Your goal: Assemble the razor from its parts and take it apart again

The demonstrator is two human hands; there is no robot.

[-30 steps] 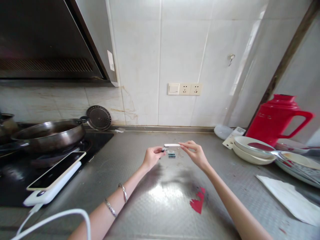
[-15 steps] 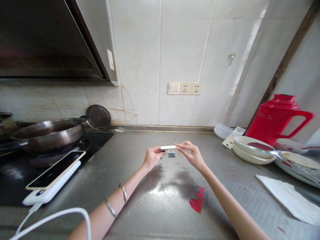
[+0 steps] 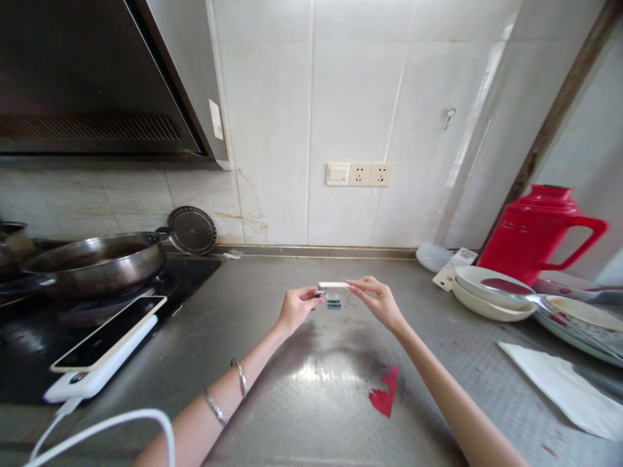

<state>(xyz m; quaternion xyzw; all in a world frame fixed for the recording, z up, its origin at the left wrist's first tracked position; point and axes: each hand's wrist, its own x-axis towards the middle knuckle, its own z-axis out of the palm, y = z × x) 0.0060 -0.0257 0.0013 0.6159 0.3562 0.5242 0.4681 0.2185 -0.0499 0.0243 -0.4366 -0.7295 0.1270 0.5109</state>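
Both my hands are raised over the steel counter [image 3: 316, 389]. My right hand [image 3: 377, 301] pinches one end of a small white stick-shaped piece [image 3: 333, 285], held level. My left hand [image 3: 294, 307] is closed in a pinch on a tiny dark and metal part [image 3: 318, 294] just under the stick's left end. A small green and blue item [image 3: 333, 301] lies on the counter right below them. Two bracelets circle my left wrist [image 3: 228, 388].
A phone on a white power bank [image 3: 100, 350] with a white cable lies at the left by the black hob and a steel pan [image 3: 92, 259]. Stacked bowls [image 3: 491, 292], plates, a red jug [image 3: 535, 227] and paper sit right. A red scrap [image 3: 385, 392] lies near.
The white stick drifted slightly left half a second ago and has come back right and a little lower. My hands stay almost in place.
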